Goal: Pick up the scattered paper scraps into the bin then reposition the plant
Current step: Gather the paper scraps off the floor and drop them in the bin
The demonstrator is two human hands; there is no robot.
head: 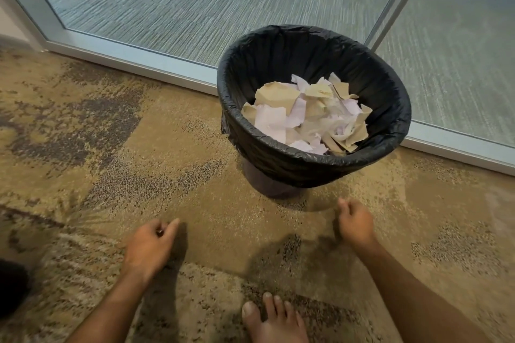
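A round bin (315, 164) lined with a black bag stands on the carpet by the glass wall. Inside it lies a heap of white and tan paper scraps (306, 117). My left hand (149, 245) hovers low over the carpet, in front and to the left of the bin, fingers loosely curled with nothing visible in them. In front of the bin, my right hand (355, 224) is also loosely curled and looks empty. No scraps show on the carpet, and no plant is in view.
A glass wall with a metal frame (133, 60) runs behind the bin. Patterned tan and grey carpet (111, 147) covers the floor. My bare foot (274, 323) rests at the bottom edge. A dark object (11, 287) sits at the lower left.
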